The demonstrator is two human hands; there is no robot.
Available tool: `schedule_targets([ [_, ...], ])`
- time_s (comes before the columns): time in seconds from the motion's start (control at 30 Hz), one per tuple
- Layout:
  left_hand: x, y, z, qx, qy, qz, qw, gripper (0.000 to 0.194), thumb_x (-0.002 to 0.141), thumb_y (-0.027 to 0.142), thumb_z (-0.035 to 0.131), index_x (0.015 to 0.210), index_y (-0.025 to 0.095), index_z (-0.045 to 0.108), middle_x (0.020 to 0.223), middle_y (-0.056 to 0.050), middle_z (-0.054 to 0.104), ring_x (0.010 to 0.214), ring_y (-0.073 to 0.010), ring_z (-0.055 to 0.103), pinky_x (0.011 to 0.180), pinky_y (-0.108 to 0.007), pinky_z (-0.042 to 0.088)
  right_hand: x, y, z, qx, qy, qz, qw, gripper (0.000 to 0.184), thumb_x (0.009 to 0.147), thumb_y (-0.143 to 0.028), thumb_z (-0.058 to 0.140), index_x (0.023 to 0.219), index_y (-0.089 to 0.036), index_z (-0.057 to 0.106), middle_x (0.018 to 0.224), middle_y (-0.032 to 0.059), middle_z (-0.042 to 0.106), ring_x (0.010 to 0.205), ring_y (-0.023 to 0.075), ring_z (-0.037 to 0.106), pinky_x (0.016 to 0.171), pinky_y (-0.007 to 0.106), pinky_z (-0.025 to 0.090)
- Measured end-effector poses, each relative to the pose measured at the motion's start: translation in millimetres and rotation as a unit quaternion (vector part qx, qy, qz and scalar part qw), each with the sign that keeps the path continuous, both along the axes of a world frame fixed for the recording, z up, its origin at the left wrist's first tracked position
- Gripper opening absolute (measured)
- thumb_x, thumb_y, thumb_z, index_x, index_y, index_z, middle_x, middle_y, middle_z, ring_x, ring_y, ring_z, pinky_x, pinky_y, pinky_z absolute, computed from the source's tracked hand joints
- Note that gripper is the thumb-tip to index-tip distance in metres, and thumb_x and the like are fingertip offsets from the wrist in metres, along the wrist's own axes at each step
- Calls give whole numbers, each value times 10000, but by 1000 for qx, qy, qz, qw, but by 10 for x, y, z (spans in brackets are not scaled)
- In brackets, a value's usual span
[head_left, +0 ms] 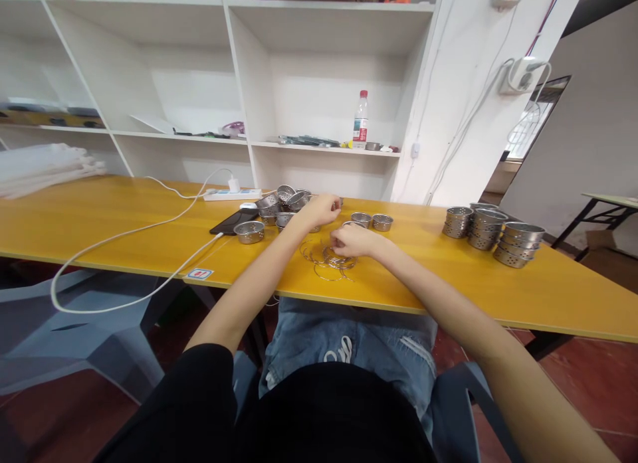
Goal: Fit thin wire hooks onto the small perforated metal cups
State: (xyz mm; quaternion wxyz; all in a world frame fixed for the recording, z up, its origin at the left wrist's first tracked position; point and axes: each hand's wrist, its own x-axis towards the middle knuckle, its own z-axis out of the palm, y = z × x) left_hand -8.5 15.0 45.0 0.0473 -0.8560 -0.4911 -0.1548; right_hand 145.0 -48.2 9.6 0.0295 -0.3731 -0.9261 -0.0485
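My left hand [323,210] reaches over the table beside a cluster of perforated metal cups [298,200]. Its fingers curl downward, and their tips are partly hidden; part of another cup shows just behind them. Closer to the table's front edge, my right hand [353,240] has its fingers pinched down at a loose pile of thin wire rings [335,272]. The fingertips touch the pile. Small perforated cups [383,222] stand just behind my right hand, one of them partly covered by it. A single cup [250,232] sits to the left of my left forearm.
Stacks of perforated cups [519,244] stand on the right of the yellow table [413,270]. To the left lie a black phone [233,222], a white charging cable [119,234] and a power strip [232,194]. A bottle [360,121] stands on the shelf behind.
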Motion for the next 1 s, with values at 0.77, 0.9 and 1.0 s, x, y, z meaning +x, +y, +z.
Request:
schedule_targets([
  [0.77, -2, -24, 16, -226, 67, -61, 970, 521, 661, 167, 765, 1181, 186, 726, 1008, -40, 798, 932, -213, 730, 739, -238, 528, 751, 221, 71, 40, 265, -122, 956, 101, 924, -183, 630, 962, -131, 708, 807, 47, 703, 705, 156, 593, 672, 251, 377],
  [0.9, -18, -41, 24, -204, 69, -40, 976, 708, 657, 219, 791, 1352, 200, 656, 1074, -46, 789, 949, -218, 725, 745, -240, 520, 859, 377, -95, 30, 278, -106, 954, 217, 967, -308, 667, 1033, -115, 741, 965, 99, 709, 770, 168, 611, 740, 266, 435],
  [1.0, -30, -12, 3, -193, 90, -45, 976, 610, 712, 330, 778, 1309, 227, 714, 1104, -48, 786, 935, -215, 716, 746, -239, 500, 818, 441, -230, 18, 269, -71, 960, 278, 966, -279, 675, 1186, -127, 752, 1046, 110, 682, 814, 172, 611, 796, 277, 458],
])
